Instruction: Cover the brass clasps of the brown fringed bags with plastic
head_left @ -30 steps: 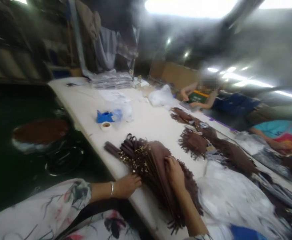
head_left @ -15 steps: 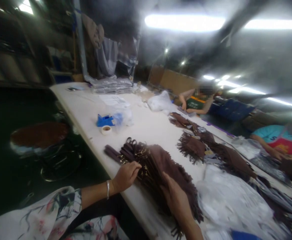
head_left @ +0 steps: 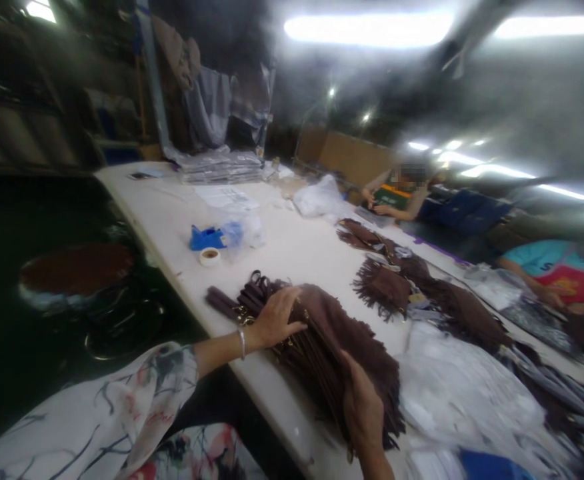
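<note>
A fanned stack of brown fringed bags (head_left: 342,340) with brown straps and gold clasps lies on the white table (head_left: 282,250) in front of me. My left hand (head_left: 276,319) rests on the strap end of the stack, fingers stretched out over it. At the stack's near edge, my right hand (head_left: 363,407) presses against the fringed side, fingers curled round the bags. A silver bracelet sits on my left wrist.
More brown fringed bags (head_left: 397,283) and clear plastic sleeves (head_left: 465,393) lie to the right. A blue tape dispenser (head_left: 207,237) and tape roll (head_left: 209,255) sit further up the table. Across it, two other people (head_left: 397,197) work. A brown stool (head_left: 75,267) stands left.
My left hand has moved up from the table edge onto the strap end of the stack. My right hand has slid from the top of the stack down to its near edge.
</note>
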{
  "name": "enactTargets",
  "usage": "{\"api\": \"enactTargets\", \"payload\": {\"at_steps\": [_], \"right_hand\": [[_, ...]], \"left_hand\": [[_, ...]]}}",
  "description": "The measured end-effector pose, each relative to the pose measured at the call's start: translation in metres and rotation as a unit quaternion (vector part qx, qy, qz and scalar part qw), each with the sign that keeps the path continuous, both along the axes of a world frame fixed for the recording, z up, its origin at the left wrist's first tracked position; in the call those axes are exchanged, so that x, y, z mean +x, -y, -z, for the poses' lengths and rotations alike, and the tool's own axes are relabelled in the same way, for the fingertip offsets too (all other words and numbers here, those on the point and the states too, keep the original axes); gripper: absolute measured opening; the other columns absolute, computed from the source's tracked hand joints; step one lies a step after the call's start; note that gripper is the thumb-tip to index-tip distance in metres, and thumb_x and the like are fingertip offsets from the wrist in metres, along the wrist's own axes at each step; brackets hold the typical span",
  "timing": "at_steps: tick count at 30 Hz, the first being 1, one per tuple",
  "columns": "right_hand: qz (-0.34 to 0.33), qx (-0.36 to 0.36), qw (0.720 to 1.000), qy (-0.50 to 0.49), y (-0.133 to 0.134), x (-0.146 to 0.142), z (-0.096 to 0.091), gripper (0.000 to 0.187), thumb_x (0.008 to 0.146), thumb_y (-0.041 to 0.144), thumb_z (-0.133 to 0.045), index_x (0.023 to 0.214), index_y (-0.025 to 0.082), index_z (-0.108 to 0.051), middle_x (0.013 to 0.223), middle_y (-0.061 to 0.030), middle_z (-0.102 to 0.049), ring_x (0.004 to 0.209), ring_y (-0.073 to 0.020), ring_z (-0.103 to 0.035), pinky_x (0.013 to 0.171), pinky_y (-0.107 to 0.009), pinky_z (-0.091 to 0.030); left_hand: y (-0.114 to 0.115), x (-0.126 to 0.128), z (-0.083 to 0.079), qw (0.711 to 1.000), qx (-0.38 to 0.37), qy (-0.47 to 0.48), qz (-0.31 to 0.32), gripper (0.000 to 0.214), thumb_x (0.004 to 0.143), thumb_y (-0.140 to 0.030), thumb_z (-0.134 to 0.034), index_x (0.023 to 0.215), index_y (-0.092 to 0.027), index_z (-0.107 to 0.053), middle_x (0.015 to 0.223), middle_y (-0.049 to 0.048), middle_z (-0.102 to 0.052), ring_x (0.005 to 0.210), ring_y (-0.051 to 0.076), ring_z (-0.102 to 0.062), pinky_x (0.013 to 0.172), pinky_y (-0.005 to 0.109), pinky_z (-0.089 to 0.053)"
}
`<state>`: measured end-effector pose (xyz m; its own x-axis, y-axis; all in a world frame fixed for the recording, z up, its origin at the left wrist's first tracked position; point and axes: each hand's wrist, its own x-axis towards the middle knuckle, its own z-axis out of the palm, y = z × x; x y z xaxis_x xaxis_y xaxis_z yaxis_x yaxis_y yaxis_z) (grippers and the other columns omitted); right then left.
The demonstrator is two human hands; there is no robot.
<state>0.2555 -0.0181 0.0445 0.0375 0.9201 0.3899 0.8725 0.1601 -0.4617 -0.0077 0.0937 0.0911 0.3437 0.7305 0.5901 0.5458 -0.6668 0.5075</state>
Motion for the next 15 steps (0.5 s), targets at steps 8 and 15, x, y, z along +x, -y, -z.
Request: {"api": "enactTargets", "payload": {"at_steps": [8,15], "right_hand": [[0.096,-0.025,0.979,-0.176,-0.007,0.008,-0.036,0.049,0.090,0.048,-0.042,0.129,0.023,-0.058,0.125,-0.0066,-0.065,0.116,-0.0267,-0.059,0.098,-0.040,-0.046],[0.020,-0.014,0.990,-0.141,0.003,-0.005,-0.030,0.044,0.094,0.043,-0.039,0.127,0.022,-0.059,0.126,-0.0051,-0.064,0.117,-0.0225,-0.060,0.099,-0.035,-0.047]], "left_hand": [[0.020,0.039,-0.018,0.989,0.010,0.032,-0.142,0.050,0.081,-0.054,-0.066,0.112,-0.017,-0.052,0.124,0.0167,-0.051,0.120,0.036,-0.046,0.100,0.056,-0.038],[0.018,0.054,-0.042,0.992,0.021,0.043,-0.120,0.020,0.085,-0.019,-0.058,0.105,-0.018,-0.057,0.117,0.0114,-0.058,0.116,0.030,-0.049,0.101,0.050,-0.038]]}}
